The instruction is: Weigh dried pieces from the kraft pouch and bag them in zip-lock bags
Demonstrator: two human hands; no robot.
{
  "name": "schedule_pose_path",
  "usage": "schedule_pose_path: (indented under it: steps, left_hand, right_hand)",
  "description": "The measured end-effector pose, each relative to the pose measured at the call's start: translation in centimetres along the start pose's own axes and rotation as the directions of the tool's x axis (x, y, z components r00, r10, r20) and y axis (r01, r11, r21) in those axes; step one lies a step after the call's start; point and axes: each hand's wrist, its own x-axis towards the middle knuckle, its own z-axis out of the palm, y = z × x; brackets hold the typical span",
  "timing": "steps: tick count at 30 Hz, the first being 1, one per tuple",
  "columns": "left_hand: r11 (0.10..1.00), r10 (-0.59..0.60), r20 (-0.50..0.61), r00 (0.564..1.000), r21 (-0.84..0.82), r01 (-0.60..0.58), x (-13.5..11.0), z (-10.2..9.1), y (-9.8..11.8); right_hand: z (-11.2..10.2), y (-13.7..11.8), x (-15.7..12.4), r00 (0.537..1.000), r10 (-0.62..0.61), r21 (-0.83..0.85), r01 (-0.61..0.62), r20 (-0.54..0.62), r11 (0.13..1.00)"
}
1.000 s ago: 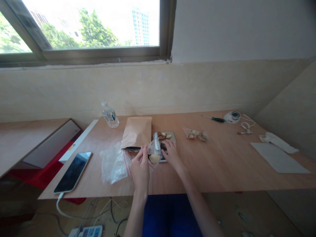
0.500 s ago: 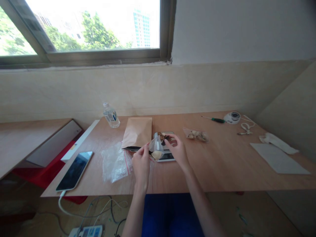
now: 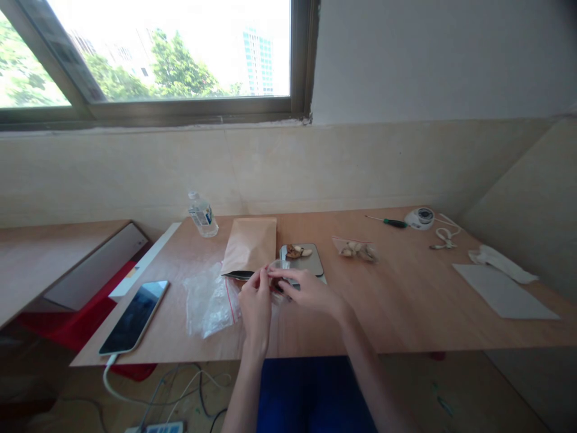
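Observation:
My left hand (image 3: 255, 305) pinches the edge of a small clear zip bag (image 3: 280, 264) above the front of the table. My right hand (image 3: 311, 290) reaches across to the bag, its fingers closed at the opening. A dark piece shows under those fingers, partly hidden, so I cannot tell whether it is held or inside the bag. Just behind the hands, brown and pale dried slices (image 3: 296, 251) lie on a small digital scale (image 3: 313, 264), whose front is mostly covered by my right hand. Left of it rests a brown paper pouch (image 3: 251, 243) with its dark mouth towards me.
Empty clear zip bags (image 3: 210, 304) and a plugged-in phone (image 3: 135, 317) lie to the left. A water bottle (image 3: 204, 214) stands behind. To the right are a filled zip bag (image 3: 357, 249), a green screwdriver (image 3: 393, 222), a white dome camera (image 3: 420, 218) and a white sheet (image 3: 502, 291).
My right hand has moved left and down from over the scale to the zip bag, bringing the dark piece with it. The slices on the scale are now uncovered. My left hand stays nearly still.

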Motion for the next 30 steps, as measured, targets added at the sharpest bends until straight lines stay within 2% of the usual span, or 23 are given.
schedule_pose_path:
  steps: [2, 4, 6, 7, 9, 12, 15, 19, 23, 26, 28, 29, 30]
  left_hand:
    - [1.0, -0.024, 0.01, 1.0, -0.01, 0.025, 0.1, -0.1, -0.1]
    - [0.999, -0.047, 0.023, 0.999, -0.018, 0.047, 0.2, -0.2, -0.1]
    - [0.998, -0.051, 0.022, 0.998, -0.02, 0.052, 0.1, -0.2, -0.1]
    - [0.999, -0.046, 0.021, 0.999, -0.018, 0.047, 0.1, -0.2, 0.0]
    - [0.999, -0.036, 0.025, 0.999, -0.027, 0.037, -0.1, -0.3, 0.1]
    - [0.998, -0.023, 0.034, 0.999, -0.055, 0.025, -0.3, -0.5, 0.2]
    - [0.996, -0.017, 0.047, 0.999, -0.086, 0.021, -0.4, -0.7, 0.2]
    - [0.991, -0.032, 0.077, 0.997, -0.129, 0.041, -0.3, -0.5, 0.1]
    - [0.988, -0.028, 0.102, 0.994, -0.149, 0.043, -0.2, -0.3, -0.3]
    - [0.984, -0.045, 0.109, 0.993, -0.165, 0.063, 0.0, -0.2, -0.7]
    - [0.98, -0.058, 0.125, 0.99, -0.181, 0.08, 0.3, 0.0, -1.0]
    - [0.978, -0.06, 0.133, 0.989, -0.189, 0.085, 0.4, 0.1, -1.0]
    - [0.976, -0.062, 0.14, 0.988, -0.198, 0.089, 0.5, 0.1, -1.1]
  right_hand:
    - [-0.7, 0.7, 0.0, 0.999, 0.002, 0.091, 0.002, -0.047, 0.996]
    - [-1.3, 2.4, 0.3, 0.973, 0.029, 0.077, -0.011, -0.231, 0.997]
    - [-1.4, 5.0, 1.0, 0.902, 0.08, -0.074, -0.122, -0.425, 0.99]
    - [-1.3, 6.5, 1.3, 0.883, 0.106, -0.189, -0.212, -0.457, 0.959]
    - [-0.9, 9.2, 2.1, 0.902, 0.185, -0.384, -0.342, -0.39, 0.857]
    - [0.0, 12.1, 3.1, 0.926, 0.271, -0.514, -0.373, -0.263, 0.772]
    - [0.4, 13.3, 3.4, 0.931, 0.271, -0.541, -0.363, -0.245, 0.758]
    - [-0.1, 13.7, 2.6, 0.927, 0.226, -0.518, -0.356, -0.299, 0.778]
    - [-0.9, 13.8, 1.4, 0.889, 0.199, -0.322, -0.347, -0.413, 0.881]
    - [-1.5, 13.1, 1.1, 0.81, 0.239, -0.018, -0.294, -0.535, 0.956]
    - [-1.7, 11.7, 1.2, 0.738, 0.332, 0.235, -0.238, -0.587, 0.943]
    - [-1.8, 10.7, 1.3, 0.721, 0.368, 0.35, -0.185, -0.587, 0.919]
    - [-1.8, 9.7, 1.4, 0.728, 0.382, 0.441, -0.122, -0.569, 0.889]
